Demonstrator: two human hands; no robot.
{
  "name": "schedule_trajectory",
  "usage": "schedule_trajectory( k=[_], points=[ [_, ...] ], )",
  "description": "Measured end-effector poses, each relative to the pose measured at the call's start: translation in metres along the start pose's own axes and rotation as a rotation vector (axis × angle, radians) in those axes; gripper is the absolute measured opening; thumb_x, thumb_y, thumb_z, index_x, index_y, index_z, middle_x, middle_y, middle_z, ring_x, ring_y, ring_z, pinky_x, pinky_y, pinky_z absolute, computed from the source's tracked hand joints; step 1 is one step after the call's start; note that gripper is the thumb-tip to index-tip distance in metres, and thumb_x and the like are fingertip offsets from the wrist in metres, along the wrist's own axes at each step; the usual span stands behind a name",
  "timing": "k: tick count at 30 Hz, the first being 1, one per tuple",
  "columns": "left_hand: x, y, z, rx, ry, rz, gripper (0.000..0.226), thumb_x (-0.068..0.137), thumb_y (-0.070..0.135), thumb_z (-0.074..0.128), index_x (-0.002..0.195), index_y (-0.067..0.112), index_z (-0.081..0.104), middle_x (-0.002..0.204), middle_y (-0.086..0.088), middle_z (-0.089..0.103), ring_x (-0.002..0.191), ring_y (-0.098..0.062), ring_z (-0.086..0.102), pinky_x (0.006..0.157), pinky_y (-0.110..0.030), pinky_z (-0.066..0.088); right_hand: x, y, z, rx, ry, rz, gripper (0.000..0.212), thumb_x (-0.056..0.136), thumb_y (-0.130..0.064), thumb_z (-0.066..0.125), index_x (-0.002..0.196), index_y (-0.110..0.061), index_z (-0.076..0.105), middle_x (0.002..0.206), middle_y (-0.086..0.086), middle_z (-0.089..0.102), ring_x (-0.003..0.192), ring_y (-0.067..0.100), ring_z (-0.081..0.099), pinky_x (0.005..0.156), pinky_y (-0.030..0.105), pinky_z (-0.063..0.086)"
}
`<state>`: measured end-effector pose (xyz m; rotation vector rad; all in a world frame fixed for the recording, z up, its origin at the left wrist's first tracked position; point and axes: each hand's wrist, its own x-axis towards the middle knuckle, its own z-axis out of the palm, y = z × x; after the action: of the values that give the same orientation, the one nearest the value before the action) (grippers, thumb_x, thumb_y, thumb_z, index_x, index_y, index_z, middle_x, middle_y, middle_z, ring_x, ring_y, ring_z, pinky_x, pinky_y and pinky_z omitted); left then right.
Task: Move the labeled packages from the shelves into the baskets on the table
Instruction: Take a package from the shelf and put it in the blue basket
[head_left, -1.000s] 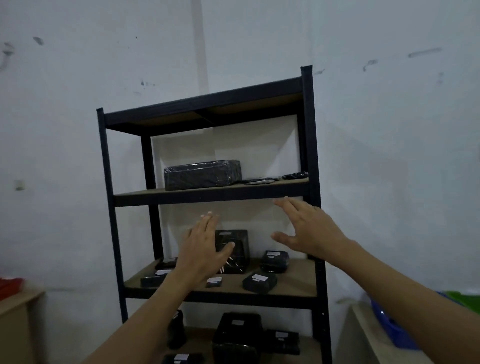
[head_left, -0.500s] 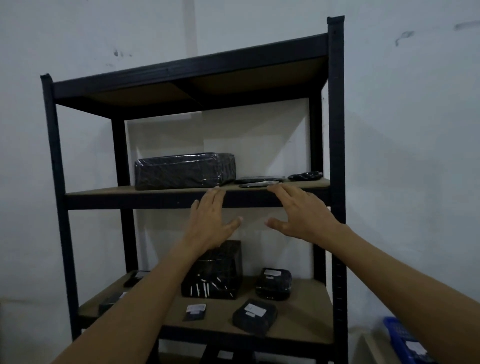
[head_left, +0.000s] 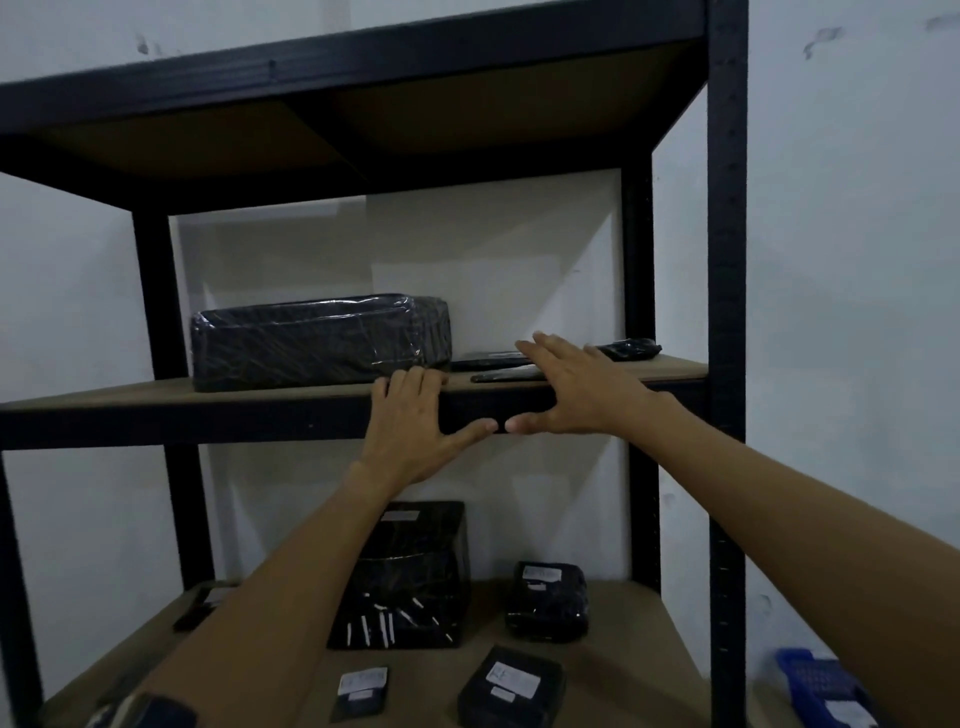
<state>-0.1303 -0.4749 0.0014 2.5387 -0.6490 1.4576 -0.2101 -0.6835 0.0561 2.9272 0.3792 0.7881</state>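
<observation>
A long black plastic-wrapped package (head_left: 317, 343) lies on the upper shelf board (head_left: 130, 397) of a black metal rack. My left hand (head_left: 415, 426) is raised with straight fingers, its fingertips at the shelf's front edge just below the package's right end. My right hand (head_left: 576, 384) is open too, fingers spread over thin flat black packages (head_left: 493, 369) to the right of the big one. Another small black package (head_left: 631, 348) lies further right. Neither hand holds anything.
On the lower shelf (head_left: 613, 634) stand a tall black package (head_left: 410, 577), a rounded one (head_left: 548, 600) and small labeled ones (head_left: 511, 686) (head_left: 362, 691). A blue basket (head_left: 821, 686) shows at the bottom right. The rack's right post (head_left: 727, 312) stands next to my right arm.
Both hands have risen from the lower shelf level to the upper shelf's edge. The view has come closer to the rack and tilted up.
</observation>
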Motion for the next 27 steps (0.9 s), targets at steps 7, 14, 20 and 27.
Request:
schedule_trajectory(
  k=[7, 14, 20, 27],
  points=[
    [0.0, -0.003, 0.005, 0.026, 0.09, 0.039, 0.083, 0.075, 0.087, 0.029, 0.102, 0.013, 0.055, 0.097, -0.003, 0.052, 0.089, -0.022, 0.046, 0.085, -0.039, 0.034, 0.005, 0.002, 0.005, 0.001, 0.039, 0.008, 0.065, 0.084, -0.053, 0.062, 0.137, -0.021, 0.042, 0.133, 0.003, 0.052, 0.119, 0.024, 0.05, 0.097, 0.041, 0.044],
    [-0.001, -0.004, 0.005, 0.057, 0.081, 0.049, 0.084, 0.075, 0.088, 0.025, 0.1, 0.013, 0.053, 0.094, -0.003, 0.051, 0.087, -0.023, 0.045, 0.083, -0.039, 0.035, -0.024, 0.009, 0.016, -0.134, 0.505, -0.153, 0.028, 0.075, -0.005, 0.061, 0.103, -0.009, 0.062, 0.091, 0.01, 0.065, 0.081, 0.031, 0.061, 0.062, 0.04, 0.053],
    [0.0, -0.002, 0.0, 0.088, 0.006, 0.035, 0.088, 0.075, 0.087, 0.022, 0.106, 0.011, 0.053, 0.1, -0.006, 0.05, 0.09, -0.024, 0.045, 0.084, -0.04, 0.037, -0.058, 0.022, 0.021, -0.18, 0.618, -0.258, 0.018, 0.083, -0.007, 0.054, 0.096, -0.012, 0.065, 0.092, 0.006, 0.066, 0.079, 0.025, 0.061, 0.054, 0.039, 0.052],
    [-0.021, 0.02, -0.017, 0.048, -0.125, -0.073, 0.106, 0.075, 0.085, 0.02, 0.146, 0.007, 0.029, 0.146, -0.015, 0.034, 0.136, -0.031, 0.028, 0.115, -0.049, 0.016, -0.121, 0.035, 0.018, -0.182, 0.625, -0.321, 0.018, 0.089, -0.013, 0.054, 0.101, -0.01, 0.066, 0.105, 0.008, 0.069, 0.092, 0.024, 0.066, 0.056, 0.036, 0.055]
  ],
)
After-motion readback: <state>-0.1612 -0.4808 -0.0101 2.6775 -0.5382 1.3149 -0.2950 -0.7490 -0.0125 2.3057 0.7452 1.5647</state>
